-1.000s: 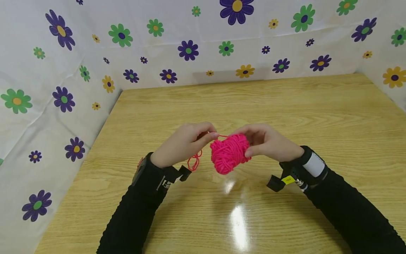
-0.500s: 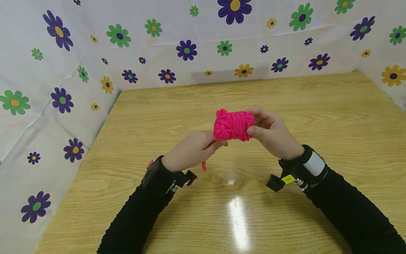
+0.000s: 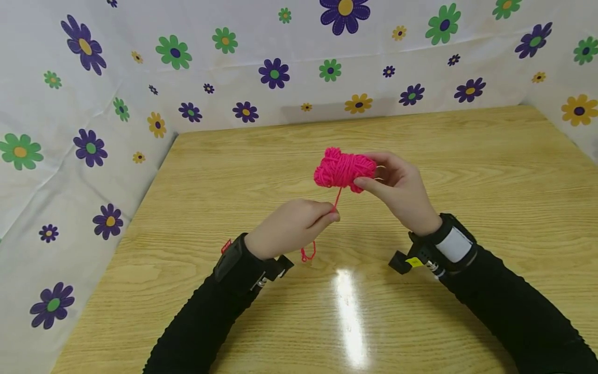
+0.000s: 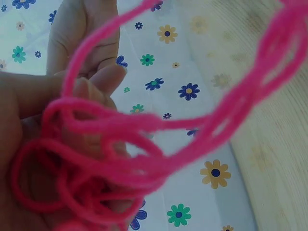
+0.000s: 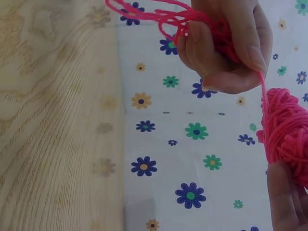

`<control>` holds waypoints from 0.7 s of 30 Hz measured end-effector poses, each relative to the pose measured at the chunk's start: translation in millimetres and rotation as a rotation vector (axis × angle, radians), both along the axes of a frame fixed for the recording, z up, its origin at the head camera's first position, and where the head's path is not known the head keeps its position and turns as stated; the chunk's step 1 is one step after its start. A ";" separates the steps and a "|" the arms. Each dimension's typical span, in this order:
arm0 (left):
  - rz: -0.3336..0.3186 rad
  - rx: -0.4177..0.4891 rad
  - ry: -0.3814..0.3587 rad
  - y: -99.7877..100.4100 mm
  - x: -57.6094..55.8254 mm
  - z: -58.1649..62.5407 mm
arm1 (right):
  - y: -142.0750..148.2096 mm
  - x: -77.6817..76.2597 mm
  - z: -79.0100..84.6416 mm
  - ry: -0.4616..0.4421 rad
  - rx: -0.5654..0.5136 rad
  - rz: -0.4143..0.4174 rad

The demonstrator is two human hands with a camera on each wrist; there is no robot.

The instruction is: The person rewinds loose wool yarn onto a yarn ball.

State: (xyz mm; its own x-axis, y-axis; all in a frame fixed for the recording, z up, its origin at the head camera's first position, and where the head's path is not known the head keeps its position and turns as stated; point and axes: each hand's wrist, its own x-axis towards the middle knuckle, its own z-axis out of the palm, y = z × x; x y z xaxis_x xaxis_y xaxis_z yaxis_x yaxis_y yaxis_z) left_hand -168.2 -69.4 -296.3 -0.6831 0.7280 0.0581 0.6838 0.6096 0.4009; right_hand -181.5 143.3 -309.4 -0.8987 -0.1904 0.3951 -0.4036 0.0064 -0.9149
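Observation:
A bright pink ball of yarn (image 3: 343, 169) is held up above the table by my right hand (image 3: 397, 187), thumb in front and fingers behind its right end. Lower and to the left, my left hand (image 3: 294, 223) pinches the strand (image 3: 337, 197) that runs down from the ball, between thumb and forefinger. Loose loops of yarn (image 4: 101, 163) are bunched in the left palm, as the left wrist view shows. A short loop (image 3: 308, 253) dangles beneath that hand. In the right wrist view the strand stretches straight from the left fingertips to the ball (image 5: 288, 130).
A wood-grain table (image 3: 224, 171) lies under both hands, with a bright light reflection near its front. White cloth (image 3: 289, 47) printed with flowers stands behind it and along both sides. Black straps with small cameras (image 3: 453, 244) sit on the wrists.
The yarn ball has risen and turned in my right hand, away from the table's front. My left hand has shifted right and lower, and the strand now runs down from the ball.

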 end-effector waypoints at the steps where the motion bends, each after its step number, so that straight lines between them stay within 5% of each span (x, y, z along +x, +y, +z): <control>1: 0.000 -0.003 0.002 -0.1 0.4 0.2 | -0.1 -1.0 -1.0 0.009 0.013 -0.015; 14: 0.020 -0.047 -0.005 -1.2 4.5 6.8 | 3.5 -11.4 -8.8 0.052 0.181 -0.205; 21: 0.020 -0.031 0.017 -5.9 8.0 13.1 | 6.2 -15.0 -11.8 0.139 0.318 -0.235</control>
State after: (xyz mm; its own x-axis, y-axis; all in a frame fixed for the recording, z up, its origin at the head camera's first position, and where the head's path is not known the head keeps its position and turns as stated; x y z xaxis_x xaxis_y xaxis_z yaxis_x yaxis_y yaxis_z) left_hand -160.2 -75.2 -283.2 -0.6963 0.7162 0.0478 0.6784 0.6348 0.3699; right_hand -196.5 149.5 -321.2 -0.8743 -0.1191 0.4706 -0.4774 0.3865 -0.7892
